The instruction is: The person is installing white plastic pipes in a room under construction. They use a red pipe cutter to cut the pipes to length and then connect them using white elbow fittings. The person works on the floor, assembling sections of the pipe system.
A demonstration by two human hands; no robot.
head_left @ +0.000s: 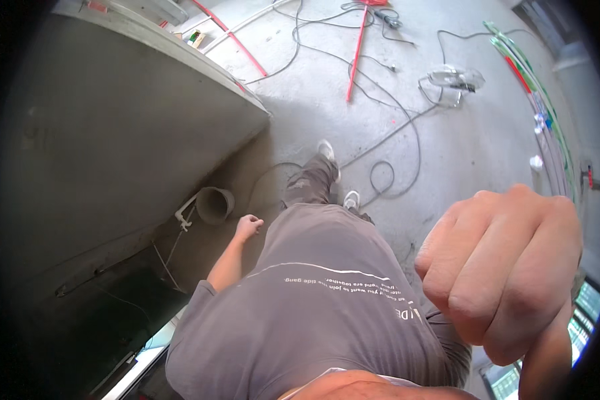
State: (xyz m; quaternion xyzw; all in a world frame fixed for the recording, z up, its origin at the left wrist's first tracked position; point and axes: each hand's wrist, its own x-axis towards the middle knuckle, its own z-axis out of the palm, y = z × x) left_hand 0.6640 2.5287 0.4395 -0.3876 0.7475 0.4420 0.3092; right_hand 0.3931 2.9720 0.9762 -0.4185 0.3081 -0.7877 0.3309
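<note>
I look straight down my own body in a grey shirt, standing on a concrete floor (460, 147). My right hand (503, 267) is raised close to the camera at the lower right, curled into a fist with nothing visible in it. My left hand (248, 227) hangs by my left side, fingers loosely curled, holding nothing, a little right of a grey pipe opening (215, 204). My feet in light shoes (327, 150) stand on the floor below.
A large concrete wall (113, 133) fills the left. Black cables (393, 133) loop over the floor; red rods (357, 50) and green and white pipes (547, 113) lie farther off. A work light (455, 79) sits at upper right. Screens (587, 313) glow at lower right.
</note>
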